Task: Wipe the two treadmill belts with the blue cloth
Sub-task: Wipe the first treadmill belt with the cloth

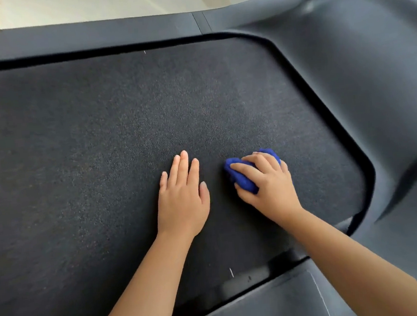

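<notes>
Right hand (269, 187) grips bunched blue cloth (242, 180) (long axis slanting away rightward) on belt (99, 143); left hand (181, 201) flat.

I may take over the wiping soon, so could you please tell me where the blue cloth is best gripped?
I'd take the blue cloth from above, palm down, fingers curled over its bunched top as the right hand does. It lies wadded on the belt, so only its top and sides are reachable.

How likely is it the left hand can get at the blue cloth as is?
Probably yes. The left hand lies flat on the belt beside the blue cloth, with only bare belt between them. The right hand grips the cloth and covers most of it, leaving its left edge exposed.
</notes>
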